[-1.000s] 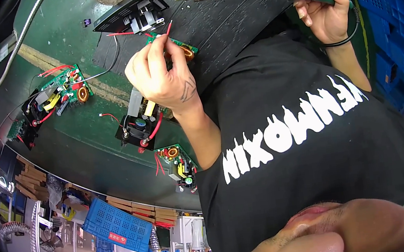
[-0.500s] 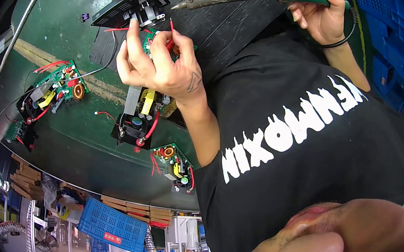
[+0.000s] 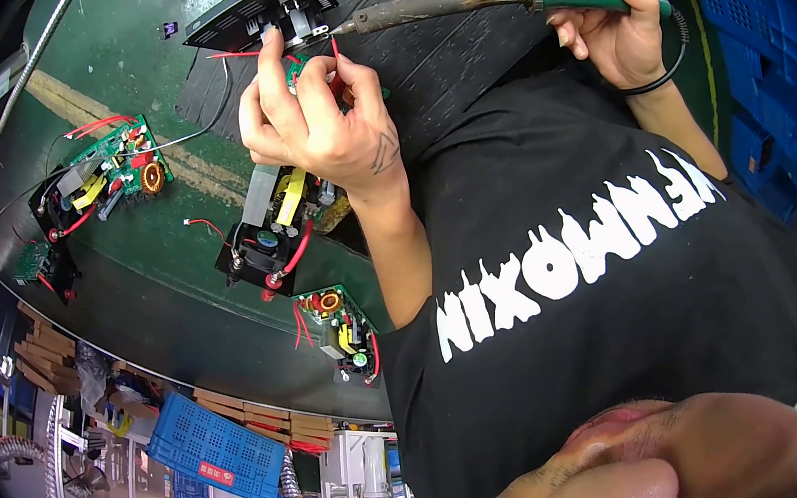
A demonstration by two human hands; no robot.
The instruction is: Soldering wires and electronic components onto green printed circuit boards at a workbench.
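Observation:
My right hand (image 3: 619,35) is wrapped round the green handle of a soldering iron (image 3: 448,4). Its tip meets or nearly meets a small metal tab at the edge of a black vented panel (image 3: 255,13); contact cannot be told. My left hand (image 3: 319,124) is closed, with a red wire (image 3: 335,50) standing up between its fingers and one raised fingertip at the panel's lower edge. A green circuit board (image 3: 294,68) shows partly behind those fingers, which hide most of it. Another red wire runs out leftward from the hand.
On the green bench lie several circuit assemblies: one at left (image 3: 115,169), one below my left hand (image 3: 275,214), one at the near edge (image 3: 339,331). A black mat (image 3: 435,60) lies under the work. Blue crates (image 3: 769,24) are at right; a thin cable crosses the bench.
My right hand has moved left with the soldering iron, bringing its tip to the panel's metal tab. The left hand and panel have shifted only slightly.

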